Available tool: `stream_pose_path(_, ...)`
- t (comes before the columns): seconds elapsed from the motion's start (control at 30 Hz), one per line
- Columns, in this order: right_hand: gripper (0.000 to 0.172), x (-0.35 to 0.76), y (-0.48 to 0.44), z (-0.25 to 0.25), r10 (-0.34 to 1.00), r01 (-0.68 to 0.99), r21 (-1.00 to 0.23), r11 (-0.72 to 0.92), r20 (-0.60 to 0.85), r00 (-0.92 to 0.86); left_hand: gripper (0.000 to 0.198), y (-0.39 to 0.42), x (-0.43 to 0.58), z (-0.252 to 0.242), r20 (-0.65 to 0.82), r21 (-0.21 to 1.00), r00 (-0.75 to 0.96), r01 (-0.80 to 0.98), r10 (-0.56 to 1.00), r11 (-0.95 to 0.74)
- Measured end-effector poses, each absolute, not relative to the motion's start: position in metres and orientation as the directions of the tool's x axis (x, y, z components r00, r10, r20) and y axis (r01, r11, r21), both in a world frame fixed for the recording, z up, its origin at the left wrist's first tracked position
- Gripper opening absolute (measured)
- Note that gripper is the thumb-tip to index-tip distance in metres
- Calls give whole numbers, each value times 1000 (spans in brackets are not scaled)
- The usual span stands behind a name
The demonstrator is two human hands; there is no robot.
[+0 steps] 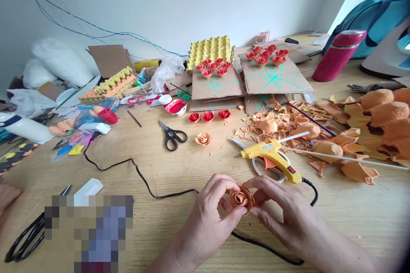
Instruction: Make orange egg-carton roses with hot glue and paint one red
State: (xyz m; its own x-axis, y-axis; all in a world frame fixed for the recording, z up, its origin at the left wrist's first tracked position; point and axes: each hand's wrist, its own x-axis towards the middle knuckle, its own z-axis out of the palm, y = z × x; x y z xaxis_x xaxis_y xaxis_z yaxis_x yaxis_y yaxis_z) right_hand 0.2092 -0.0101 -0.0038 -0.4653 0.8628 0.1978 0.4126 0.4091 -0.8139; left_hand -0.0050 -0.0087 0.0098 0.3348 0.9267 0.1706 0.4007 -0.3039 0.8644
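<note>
Now pinching an orange rose point(240, 198) between fingertips of left hand point(211, 214) and right hand point(284, 205), over the table point(173, 169). Just beyond that grip, have a yellow glue gun point(268, 152) lying across pale-handled scissors point(238, 143); farther out, another orange rose point(203, 139), then three red roses point(208, 117).

Bare left hand point(213, 213), bare right hand point(286, 209), forearms point(333, 241) uncovered

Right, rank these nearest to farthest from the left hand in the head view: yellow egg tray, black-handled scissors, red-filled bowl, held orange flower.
1. Held orange flower, touching the left hand.
2. Black-handled scissors, ahead and left.
3. Red-filled bowl, just beyond the scissors.
4. Yellow egg tray, at the back.
</note>
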Motion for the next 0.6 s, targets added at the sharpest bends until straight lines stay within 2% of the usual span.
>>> stream_pose_path(0.13, 16, 206, -8, -4, 886, 288, -916, 279, 131, -445, 30, -10, -6, 8, 164, 897, 336, 340, 928, -281)
stream_pose_path(0.2, 13, 207, -5, -7, 895, 192, -958, 211, 110, -433, 39, -10, -7, 7, 144, 924, 345, 288, 927, -251)
stream_pose_path(0.3, 11, 208, -3, -14, 894, 79, -988, 135, 87, -440, 51, -10, -6, 7, 111, 947, 355, 246, 928, -207)
stream_pose_path(0.37, 10, 209, -2, -17, 888, 54, -992, 117, 80, -453, 50, -10, -5, 8, 104, 943, 345, 265, 933, -203)
stream_pose_path(0.47, 13, 210, -4, -14, 898, 164, -965, 205, 119, -424, 41, -11, -3, 8, 135, 926, 317, 298, 939, -234)
stream_pose_path(0.53, 17, 210, -6, -8, 900, 311, -885, 345, 219, -377, 40, -11, -3, 6, 147, 921, 300, 307, 942, -242)
stream_pose_path(0.6, 24, 210, -8, -3, 867, 417, -772, 480, 345, -360, 48, -12, -3, 5, 140, 918, 290, 319, 947, -233)
